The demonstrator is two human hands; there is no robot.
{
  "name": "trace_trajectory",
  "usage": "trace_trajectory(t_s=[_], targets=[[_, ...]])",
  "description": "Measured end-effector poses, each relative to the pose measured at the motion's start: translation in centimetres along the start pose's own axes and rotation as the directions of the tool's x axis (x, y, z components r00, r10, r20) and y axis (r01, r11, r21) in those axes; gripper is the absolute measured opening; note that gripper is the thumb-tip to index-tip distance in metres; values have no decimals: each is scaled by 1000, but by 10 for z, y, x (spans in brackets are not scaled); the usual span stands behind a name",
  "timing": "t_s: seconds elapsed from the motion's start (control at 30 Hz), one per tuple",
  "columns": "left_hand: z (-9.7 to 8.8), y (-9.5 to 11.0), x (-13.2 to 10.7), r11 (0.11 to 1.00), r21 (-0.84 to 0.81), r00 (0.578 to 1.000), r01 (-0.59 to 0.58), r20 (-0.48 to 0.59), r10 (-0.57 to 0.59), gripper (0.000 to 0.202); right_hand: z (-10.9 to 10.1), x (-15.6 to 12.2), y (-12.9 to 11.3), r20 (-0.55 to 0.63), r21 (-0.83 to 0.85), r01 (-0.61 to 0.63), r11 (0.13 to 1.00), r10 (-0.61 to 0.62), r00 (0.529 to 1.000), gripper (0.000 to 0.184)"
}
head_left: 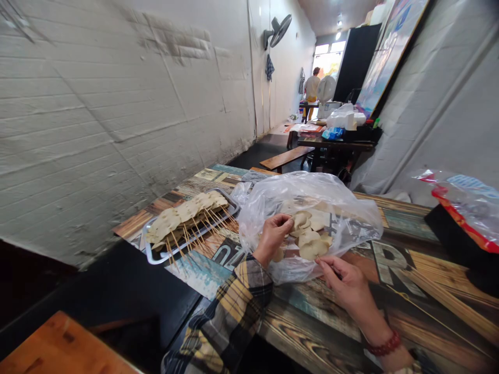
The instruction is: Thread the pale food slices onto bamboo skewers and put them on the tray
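Observation:
My left hand [274,236] reaches into a clear plastic bag [312,208] lying on the table, its fingers pinched on one of several pale flat dough-like slices [307,236]. My right hand [345,280] rests at the bag's near edge, fingers closed on a thin wooden skewer [326,265]. To the left, a metal tray [154,255] holds several skewered slices [183,213], their sticks pointing toward me.
The patterned wooden table [319,322] runs along a white brick wall. A bundle of bare skewers [448,296] lies at the right, beside a dark box with a red-trimmed bag [463,208]. Farther back stand a bench [288,157], a cluttered table and a person [312,88].

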State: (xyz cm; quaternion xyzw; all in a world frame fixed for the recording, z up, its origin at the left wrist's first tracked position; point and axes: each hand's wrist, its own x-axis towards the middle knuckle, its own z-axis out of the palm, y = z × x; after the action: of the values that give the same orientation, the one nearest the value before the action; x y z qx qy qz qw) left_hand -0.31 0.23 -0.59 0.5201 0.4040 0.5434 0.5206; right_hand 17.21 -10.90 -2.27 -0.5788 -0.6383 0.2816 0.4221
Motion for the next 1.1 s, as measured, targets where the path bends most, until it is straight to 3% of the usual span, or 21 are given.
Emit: trace_trajectory(t_s=[0.4, 0.6, 0.77, 1.0, 1.1], targets=[[6, 4, -6, 999, 14, 993, 51, 105, -52, 28, 4, 3, 7, 10, 147, -108, 983, 108, 994, 41], [5, 3, -7, 964, -199, 978, 178, 142, -151, 35, 6, 6, 10, 48, 347, -187, 919, 181, 982, 46], [4, 2, -13, 931, -197, 935, 307, 245, -257, 38, 6, 5, 3, 57, 373, -219, 902, 213, 975, 42], [8, -1, -10, 944, -287, 986, 164, 82, -147, 36, 10, 5, -3, 85, 364, -265, 893, 251, 964, 43], [10, 0, -10, 936, -310, 986, 166, 38, -162, 34, 12, 5, -5, 101, 371, -267, 890, 247, 964, 42]])
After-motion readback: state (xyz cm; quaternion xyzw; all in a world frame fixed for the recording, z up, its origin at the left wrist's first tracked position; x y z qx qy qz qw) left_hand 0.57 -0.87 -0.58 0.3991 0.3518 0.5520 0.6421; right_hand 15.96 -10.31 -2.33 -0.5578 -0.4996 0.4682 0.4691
